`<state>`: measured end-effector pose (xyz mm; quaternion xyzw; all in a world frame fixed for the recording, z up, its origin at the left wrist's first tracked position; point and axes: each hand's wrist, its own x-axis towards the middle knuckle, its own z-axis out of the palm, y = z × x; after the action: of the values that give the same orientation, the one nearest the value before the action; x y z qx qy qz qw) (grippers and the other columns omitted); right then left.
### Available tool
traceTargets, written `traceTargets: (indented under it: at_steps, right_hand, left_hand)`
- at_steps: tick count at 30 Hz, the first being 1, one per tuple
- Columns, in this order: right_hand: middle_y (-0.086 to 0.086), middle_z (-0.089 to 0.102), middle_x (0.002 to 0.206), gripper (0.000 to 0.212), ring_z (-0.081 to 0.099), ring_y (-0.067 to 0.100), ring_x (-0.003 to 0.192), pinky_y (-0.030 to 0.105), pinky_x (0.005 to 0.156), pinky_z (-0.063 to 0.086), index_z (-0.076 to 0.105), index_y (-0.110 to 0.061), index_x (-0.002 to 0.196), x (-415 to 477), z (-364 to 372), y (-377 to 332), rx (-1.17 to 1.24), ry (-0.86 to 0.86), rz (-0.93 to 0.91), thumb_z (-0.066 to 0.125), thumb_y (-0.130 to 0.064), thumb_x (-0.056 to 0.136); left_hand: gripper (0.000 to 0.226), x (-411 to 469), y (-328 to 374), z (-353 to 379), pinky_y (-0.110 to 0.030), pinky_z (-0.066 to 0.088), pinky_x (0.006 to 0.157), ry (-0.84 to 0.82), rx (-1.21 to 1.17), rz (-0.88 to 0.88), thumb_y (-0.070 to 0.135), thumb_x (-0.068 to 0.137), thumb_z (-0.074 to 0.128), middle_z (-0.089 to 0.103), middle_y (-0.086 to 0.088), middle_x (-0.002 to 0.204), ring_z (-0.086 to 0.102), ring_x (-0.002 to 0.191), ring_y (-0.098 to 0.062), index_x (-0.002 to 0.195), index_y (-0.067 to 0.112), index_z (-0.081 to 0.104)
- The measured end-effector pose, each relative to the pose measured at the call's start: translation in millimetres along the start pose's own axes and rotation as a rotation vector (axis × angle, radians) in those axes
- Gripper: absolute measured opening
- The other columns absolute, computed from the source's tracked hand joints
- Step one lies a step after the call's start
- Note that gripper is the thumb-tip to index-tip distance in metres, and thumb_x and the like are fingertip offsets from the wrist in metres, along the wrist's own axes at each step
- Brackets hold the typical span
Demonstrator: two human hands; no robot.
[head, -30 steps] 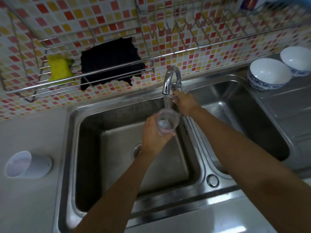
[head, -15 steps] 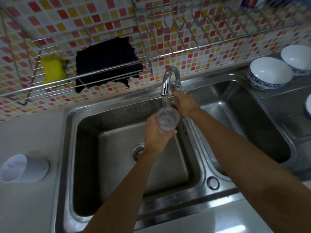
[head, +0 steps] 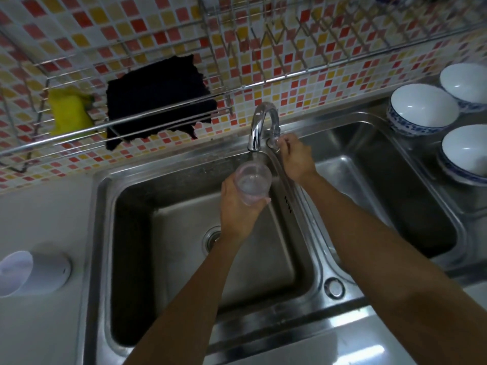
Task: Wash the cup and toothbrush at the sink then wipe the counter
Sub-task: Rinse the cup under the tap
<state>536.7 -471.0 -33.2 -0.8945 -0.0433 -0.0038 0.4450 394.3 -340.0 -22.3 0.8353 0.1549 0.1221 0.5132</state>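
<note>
While right hand [head: 296,160] grips tap handle, left hand [head: 238,206] wraps cup [head: 253,183] under faucet [head: 259,125].

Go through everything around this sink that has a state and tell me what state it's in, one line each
clear cup: upright under the spout, some water inside
left hand: gripping the clear cup
right hand: on the tap handle
tap: running, a thin stream
white cup: lying on its side on the counter
three bowls: upright, look empty
black cloth: hanging on the rack
yellow sponge: resting in the rack
</note>
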Motion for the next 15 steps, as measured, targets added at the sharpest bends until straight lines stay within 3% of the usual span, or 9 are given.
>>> traceTargets:
  at_steps: [2,6,11,13,15]
  right_hand:
    - [0.016,0.067,0.097,0.024,0.062,0.030,0.086,0.027,0.069,0.038,0.057,-0.007,0.106,1,3,0,-0.007,-0.007,0.009,0.041,-0.024,0.101]
    - [0.017,0.067,0.097,0.024,0.061,0.029,0.083,0.028,0.068,0.039,0.056,-0.008,0.106,3,2,1,-0.011,-0.025,0.016,0.040,-0.025,0.100]
    - [0.015,0.066,0.098,0.023,0.062,0.030,0.088,0.027,0.069,0.038,0.056,-0.009,0.107,2,0,-1,0.004,-0.060,0.036,0.040,-0.025,0.101]
    - [0.011,0.066,0.106,0.024,0.062,0.029,0.096,0.027,0.073,0.038,0.054,-0.012,0.115,-5,-5,-2,0.035,-0.087,0.022,0.041,-0.026,0.101]
    - [0.005,0.060,0.126,0.035,0.057,0.021,0.113,0.029,0.086,0.042,0.043,-0.018,0.133,-25,-8,0,0.076,-0.102,-0.023,0.044,-0.031,0.100]
  left_hand:
    - [0.077,2,2,1,-0.008,0.045,0.083,-0.021,-0.014,0.018,0.018,0.059,0.090,0.049,0.008,0.116,0.053,0.106,-0.007,0.124,0.021,0.050]
    - [0.079,8,7,1,-0.028,0.052,0.091,0.015,-0.032,0.014,0.021,0.057,0.090,0.049,0.004,0.120,0.054,0.111,-0.010,0.126,0.019,0.050]
    - [0.079,7,11,-2,-0.032,0.052,0.092,0.040,0.000,0.005,0.024,0.056,0.091,0.048,0.006,0.116,0.053,0.108,-0.010,0.123,0.021,0.048]
    - [0.078,4,12,-5,-0.030,0.050,0.093,0.042,0.001,0.023,0.023,0.057,0.091,0.047,0.007,0.116,0.052,0.110,-0.011,0.121,0.025,0.046]
    - [0.078,0,9,-9,-0.025,0.048,0.092,0.048,0.012,0.025,0.023,0.058,0.090,0.045,0.005,0.117,0.051,0.110,-0.013,0.120,0.024,0.044]
